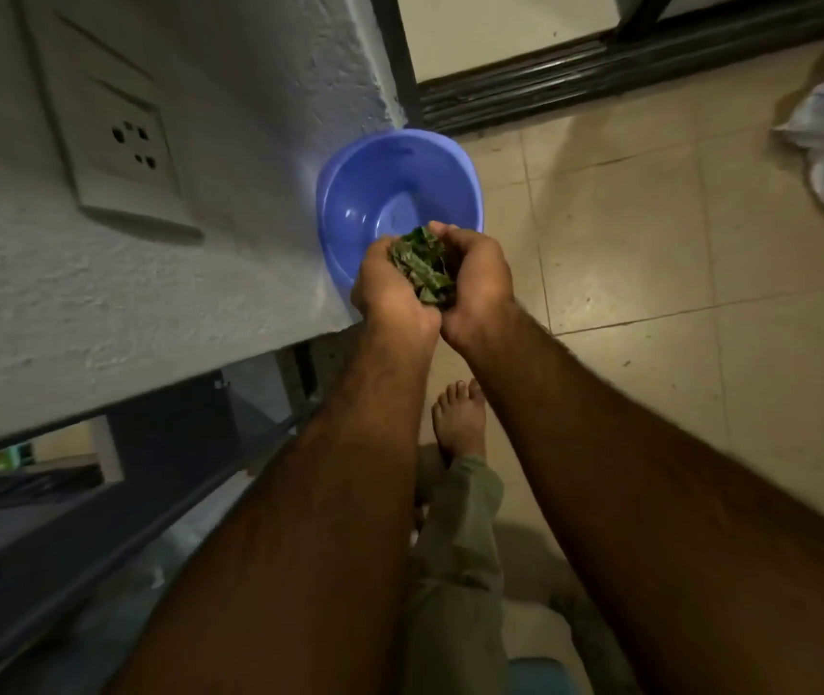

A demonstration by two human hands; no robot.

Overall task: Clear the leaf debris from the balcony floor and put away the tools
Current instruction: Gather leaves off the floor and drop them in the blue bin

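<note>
Cupping leaves (422,267): left hand (390,289), right hand (480,278) (wrists touching), over blue basin (390,178).

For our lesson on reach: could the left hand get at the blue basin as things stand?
Probably yes: the left hand is above the blue basin, nothing between, but it is cupping leaves.

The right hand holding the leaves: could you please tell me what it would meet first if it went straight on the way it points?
Probably the blue basin, which lies just past the right hand; its depth below is unclear.
</note>
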